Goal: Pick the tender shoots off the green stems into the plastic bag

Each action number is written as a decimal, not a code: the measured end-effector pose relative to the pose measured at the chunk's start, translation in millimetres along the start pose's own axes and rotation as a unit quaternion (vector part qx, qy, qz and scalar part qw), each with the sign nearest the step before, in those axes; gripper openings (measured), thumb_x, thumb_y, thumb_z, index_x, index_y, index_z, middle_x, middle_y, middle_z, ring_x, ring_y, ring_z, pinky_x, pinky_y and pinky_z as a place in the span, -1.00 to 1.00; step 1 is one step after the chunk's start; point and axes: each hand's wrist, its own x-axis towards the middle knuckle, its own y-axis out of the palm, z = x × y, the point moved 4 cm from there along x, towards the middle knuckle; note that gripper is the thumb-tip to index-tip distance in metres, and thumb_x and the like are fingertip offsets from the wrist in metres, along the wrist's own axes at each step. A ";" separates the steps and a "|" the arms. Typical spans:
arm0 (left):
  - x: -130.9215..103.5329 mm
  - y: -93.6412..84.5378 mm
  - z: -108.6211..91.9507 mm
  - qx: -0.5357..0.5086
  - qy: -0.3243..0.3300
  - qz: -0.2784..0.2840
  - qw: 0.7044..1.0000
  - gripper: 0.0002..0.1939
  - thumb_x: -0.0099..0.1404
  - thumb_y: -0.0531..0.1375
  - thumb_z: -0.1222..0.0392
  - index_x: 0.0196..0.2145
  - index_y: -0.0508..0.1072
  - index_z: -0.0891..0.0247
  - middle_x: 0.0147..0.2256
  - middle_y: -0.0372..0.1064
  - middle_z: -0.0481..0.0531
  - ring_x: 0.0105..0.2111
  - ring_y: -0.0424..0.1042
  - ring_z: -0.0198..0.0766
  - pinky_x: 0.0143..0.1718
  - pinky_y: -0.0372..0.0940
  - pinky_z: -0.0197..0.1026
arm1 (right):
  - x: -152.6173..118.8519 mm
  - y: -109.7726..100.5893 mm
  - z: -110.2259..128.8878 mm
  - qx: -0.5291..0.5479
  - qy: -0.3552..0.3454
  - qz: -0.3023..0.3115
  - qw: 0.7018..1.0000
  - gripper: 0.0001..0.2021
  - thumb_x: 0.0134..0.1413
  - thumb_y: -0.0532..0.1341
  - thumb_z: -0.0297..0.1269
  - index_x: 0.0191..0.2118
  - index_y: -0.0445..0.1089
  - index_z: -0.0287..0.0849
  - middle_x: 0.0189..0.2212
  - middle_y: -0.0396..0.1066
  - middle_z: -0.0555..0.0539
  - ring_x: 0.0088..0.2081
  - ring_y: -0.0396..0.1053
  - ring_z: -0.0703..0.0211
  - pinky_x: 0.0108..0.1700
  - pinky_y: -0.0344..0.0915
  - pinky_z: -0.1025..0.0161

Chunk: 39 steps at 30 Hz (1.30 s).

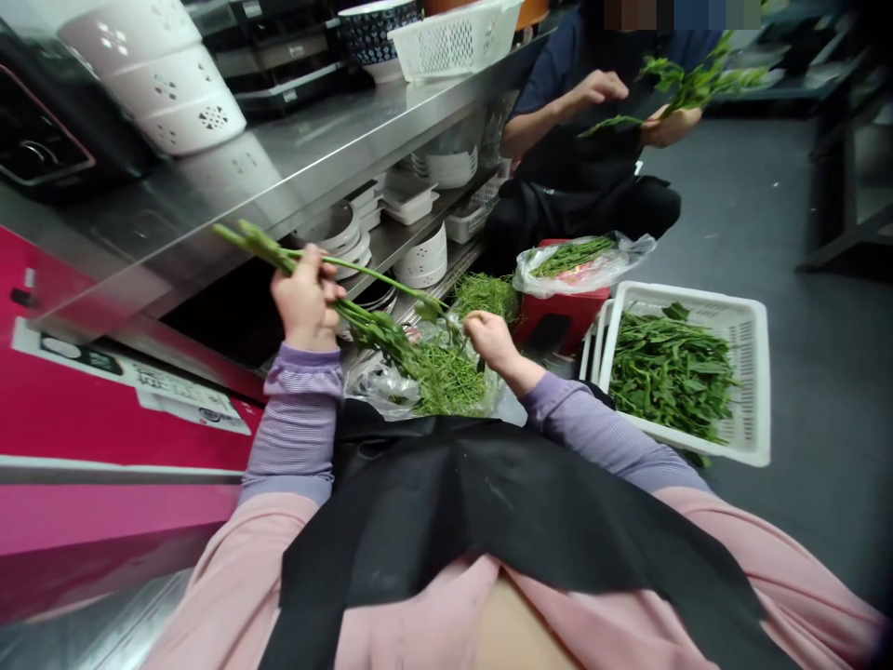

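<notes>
My left hand [307, 296] is closed around a bunch of long green stems [255, 244], whose leafy ends hang down to the right. One thin stem runs from that bunch across to my right hand [492, 340], whose fingers are pinched at its leafy end. Beneath both hands, a clear plastic bag [380, 383] lies open with a heap of thin green stems [453, 380] on it. To the right, a white perforated basket [750, 372] holds a pile of cut leafy greens [666, 368].
A co-worker [579, 140] crouches opposite, holding greens [687, 84]. A red container [558, 316] bears a plastic bag with stems. The steel counter [313, 140] with shelves of white bowls [422, 256] runs along the left, beside a pink panel [139, 391].
</notes>
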 end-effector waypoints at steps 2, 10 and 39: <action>11.9 -17.9 -13.7 -0.012 0.025 -0.052 0.998 -0.74 0.33 0.14 0.13 -0.49 0.28 0.25 -0.65 0.19 -0.20 -0.78 0.00 -0.56 -0.70 0.08 -0.36 | 9.5 -15.6 -34.5 -0.014 0.115 -0.083 0.990 -0.82 -0.03 0.02 -0.28 -0.55 0.27 -0.17 -0.64 0.20 0.01 -0.52 0.09 0.25 -0.43 0.04 0.32; 32.8 -41.7 -31.9 -0.050 0.012 -0.073 0.996 -0.70 0.39 0.07 0.04 -0.47 0.26 0.22 -0.70 0.16 -0.18 -0.73 0.01 -0.50 -0.61 -0.02 -0.30 | 17.4 -29.6 -93.3 -0.038 0.193 -0.077 0.977 -0.92 -0.09 0.15 -0.37 -0.48 0.37 -0.23 -0.66 0.28 0.00 -0.55 0.09 0.27 -0.42 0.06 0.32; 8.4 -28.9 -29.3 -0.091 -0.047 -0.111 0.989 -0.71 0.40 -0.01 0.30 -0.50 0.27 0.30 -0.69 0.16 -0.16 -0.78 -0.03 -0.53 -0.71 0.05 -0.39 | -2.3 24.6 -58.0 -0.251 0.028 0.256 0.933 -0.50 0.01 0.27 -0.28 0.11 0.30 -0.27 -0.45 0.47 -0.13 -0.34 0.40 0.15 -0.29 0.23 0.31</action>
